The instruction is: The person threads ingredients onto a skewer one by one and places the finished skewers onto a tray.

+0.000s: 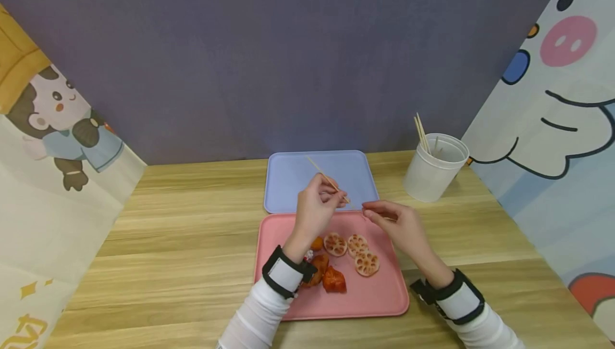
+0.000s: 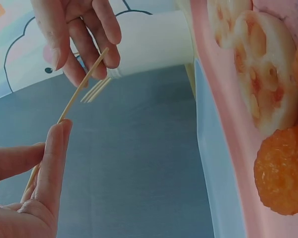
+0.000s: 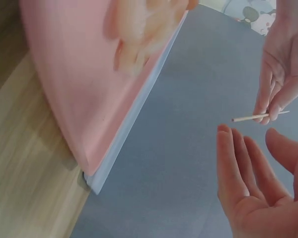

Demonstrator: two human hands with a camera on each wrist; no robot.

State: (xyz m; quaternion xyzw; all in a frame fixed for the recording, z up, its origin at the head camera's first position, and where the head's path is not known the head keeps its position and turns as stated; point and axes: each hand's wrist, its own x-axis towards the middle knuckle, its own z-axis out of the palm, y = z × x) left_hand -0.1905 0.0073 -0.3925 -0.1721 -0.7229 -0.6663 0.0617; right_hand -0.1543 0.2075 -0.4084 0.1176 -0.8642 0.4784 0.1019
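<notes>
A thin bamboo skewer (image 1: 317, 166) is pinched between the thumb and fingers of my left hand (image 1: 314, 205), above where the two trays meet. Just to its right my right hand (image 1: 402, 226) is raised, thumb apart from its fingers. In the right wrist view a small gap separates those fingers from the blunt end of the skewer (image 3: 244, 118). Below the hands, browned lotus root slices (image 1: 367, 263) lie on a pink tray (image 1: 365, 303). Glossy orange-red food pieces (image 1: 334, 280) sit left of them, partly hidden by my left wrist.
Behind the pink tray lies a light blue tray (image 1: 288, 181). A white bucket (image 1: 429, 175) stands at the back right, with several skewers (image 1: 420, 133) leaning in it. A grey panel (image 1: 307, 61) rises behind the wooden table (image 1: 192, 242), and printed sheets flank both sides.
</notes>
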